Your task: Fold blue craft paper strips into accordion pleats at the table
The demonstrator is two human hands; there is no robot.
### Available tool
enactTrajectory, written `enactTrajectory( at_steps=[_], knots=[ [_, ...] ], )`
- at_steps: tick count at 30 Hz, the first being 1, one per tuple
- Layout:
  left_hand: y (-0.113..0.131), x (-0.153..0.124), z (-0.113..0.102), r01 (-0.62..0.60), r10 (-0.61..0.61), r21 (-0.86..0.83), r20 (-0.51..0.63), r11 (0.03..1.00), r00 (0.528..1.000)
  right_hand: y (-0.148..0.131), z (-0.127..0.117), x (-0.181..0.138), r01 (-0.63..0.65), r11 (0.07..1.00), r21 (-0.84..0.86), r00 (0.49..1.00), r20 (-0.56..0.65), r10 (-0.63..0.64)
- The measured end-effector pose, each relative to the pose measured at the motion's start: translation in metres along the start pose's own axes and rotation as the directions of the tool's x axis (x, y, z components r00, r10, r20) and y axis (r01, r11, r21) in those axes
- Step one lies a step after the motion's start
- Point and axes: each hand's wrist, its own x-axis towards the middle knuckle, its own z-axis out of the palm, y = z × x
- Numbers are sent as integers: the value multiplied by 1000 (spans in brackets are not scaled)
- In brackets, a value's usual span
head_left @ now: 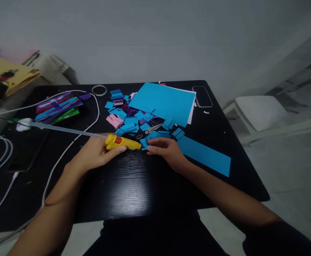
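The left hand's [96, 151] fingers clamp one yellow glue gun [125, 143]; the right hand's [168, 151] pinch one blue piece [144, 143]. Slightly farther lies one scissors [154, 128].

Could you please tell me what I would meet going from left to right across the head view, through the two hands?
Bundle of coloured paper, left hand, yellow glue gun, small blue paper piece, right hand, long blue paper strip, white seat.

A grey wall [123, 42] rises behind the black table [166, 192].
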Motion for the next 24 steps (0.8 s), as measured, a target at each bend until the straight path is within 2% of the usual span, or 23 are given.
enactTrajectory(
  at_steps=[5,15,19,24],
  knots=[
    [4,1,-1,-52,52,19,-8,998,999,-1,0,0,3,1000,-8,1000,-16,-4],
    [5,-2,-7,-138,145,72,-106,988,984,-2,-2,1,6,1000,-26,1000,-22,-7],
    [-3,-6,-10,-117,127,79,-141,990,982,-5,-1,0,33,998,51,999,-31,-31],
    [-10,-7,-8,-33,44,57,-209,998,977,-9,-3,-4,66,996,-60,997,-38,-68]
  ],
)
